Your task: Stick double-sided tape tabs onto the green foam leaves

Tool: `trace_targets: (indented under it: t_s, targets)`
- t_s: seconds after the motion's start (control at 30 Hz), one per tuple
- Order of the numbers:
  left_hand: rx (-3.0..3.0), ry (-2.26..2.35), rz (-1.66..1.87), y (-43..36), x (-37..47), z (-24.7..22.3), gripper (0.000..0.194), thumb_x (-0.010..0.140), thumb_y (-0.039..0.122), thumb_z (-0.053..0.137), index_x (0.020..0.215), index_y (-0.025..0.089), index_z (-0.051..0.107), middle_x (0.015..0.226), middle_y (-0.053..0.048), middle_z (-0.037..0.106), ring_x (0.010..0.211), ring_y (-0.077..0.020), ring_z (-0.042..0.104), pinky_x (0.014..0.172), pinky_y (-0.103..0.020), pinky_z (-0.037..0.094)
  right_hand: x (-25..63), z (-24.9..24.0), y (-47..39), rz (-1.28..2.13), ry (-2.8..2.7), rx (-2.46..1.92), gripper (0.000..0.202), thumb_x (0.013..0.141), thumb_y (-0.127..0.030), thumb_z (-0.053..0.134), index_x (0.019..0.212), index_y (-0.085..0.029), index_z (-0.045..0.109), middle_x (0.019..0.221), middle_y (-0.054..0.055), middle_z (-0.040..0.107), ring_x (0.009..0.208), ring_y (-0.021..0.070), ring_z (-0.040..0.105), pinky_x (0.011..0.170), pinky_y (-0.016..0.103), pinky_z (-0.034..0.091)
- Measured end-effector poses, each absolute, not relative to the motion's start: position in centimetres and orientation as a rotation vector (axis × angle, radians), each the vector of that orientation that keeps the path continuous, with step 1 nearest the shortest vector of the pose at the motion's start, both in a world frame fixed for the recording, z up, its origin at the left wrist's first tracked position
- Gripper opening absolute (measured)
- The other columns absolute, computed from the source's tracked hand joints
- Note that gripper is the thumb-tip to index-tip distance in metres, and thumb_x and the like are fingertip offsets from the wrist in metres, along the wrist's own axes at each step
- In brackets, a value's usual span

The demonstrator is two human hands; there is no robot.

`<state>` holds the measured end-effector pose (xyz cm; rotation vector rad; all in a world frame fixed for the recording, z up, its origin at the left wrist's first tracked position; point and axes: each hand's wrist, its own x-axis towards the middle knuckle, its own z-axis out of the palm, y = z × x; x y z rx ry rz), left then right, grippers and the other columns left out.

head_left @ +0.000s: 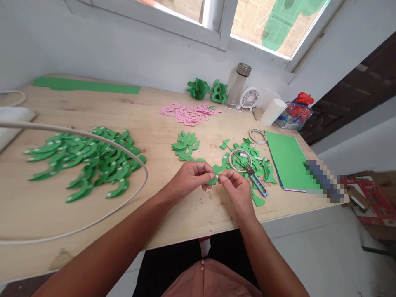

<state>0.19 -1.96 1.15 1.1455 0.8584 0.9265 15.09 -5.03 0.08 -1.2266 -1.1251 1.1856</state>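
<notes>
Near the front of the table, my left hand (192, 180) pinches a curved green paper cutout (213, 180) between thumb and fingers. The thumb and forefinger of my right hand (237, 192) close at the cutout's right edge, by a small white patch; whether they grip the paper or the patch is too small to tell. Just beyond my right hand lie green paper scraps (266, 168), a roll of tape (231, 161) and blue-handled scissors (259, 184). A small stack of green petal-shaped cutouts (185, 142) is past my left hand.
A large pile of green cutouts (93, 152) with white patches spreads at left, crossed by a white cable (145, 169). Pink cutouts (190, 113), folded green paper shapes (198, 88), a bottle (238, 84) and a fan (249, 97) stand behind. Green sheets (289, 161) lie at right.
</notes>
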Motion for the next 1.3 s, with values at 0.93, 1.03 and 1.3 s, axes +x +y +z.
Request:
trace_targets:
  t_s: [0.93, 1.03, 1.3]
  targets:
    - [0.971, 0.742, 0.864, -2.0, 0.1, 0.9, 0.023, 0.065, 0.03, 0.075, 0.064, 0.014, 0.059, 0.054, 0.003, 0.057, 0.05, -0.0083, 0.053, 0.049, -0.021, 0.044, 14.8, 0.6, -5.1, 1.35, -1.077, -1.115, 0.013, 0.072, -0.03, 0.068, 0.068, -0.02, 0.059, 0.062, -0.004, 0.055, 0.059, 0.0111, 0.049, 0.062, 0.025, 0.04]
    - [0.955, 0.73, 0.854, -2.0, 0.0, 0.9, 0.022, 0.065, 0.028, 0.075, 0.064, 0.014, 0.058, 0.054, 0.003, 0.057, 0.05, -0.0085, 0.053, 0.049, -0.021, 0.044, 14.8, 0.5, -5.1, 1.36, -1.077, -1.107, 0.013, 0.072, -0.029, 0.067, 0.067, -0.02, 0.06, 0.061, -0.005, 0.054, 0.058, 0.0104, 0.047, 0.061, 0.025, 0.038]
    - [1.106, 0.743, 0.814, -1.9, 0.0, 0.5, 0.02, 0.074, 0.033, 0.069, 0.074, 0.013, 0.063, 0.059, 0.001, 0.062, 0.05, -0.0085, 0.054, 0.05, -0.021, 0.045, 15.8, 0.4, -4.4, 1.31, -1.061, -1.174, 0.013, 0.07, -0.028, 0.068, 0.067, -0.019, 0.059, 0.062, -0.004, 0.055, 0.059, 0.0099, 0.047, 0.061, 0.024, 0.037]
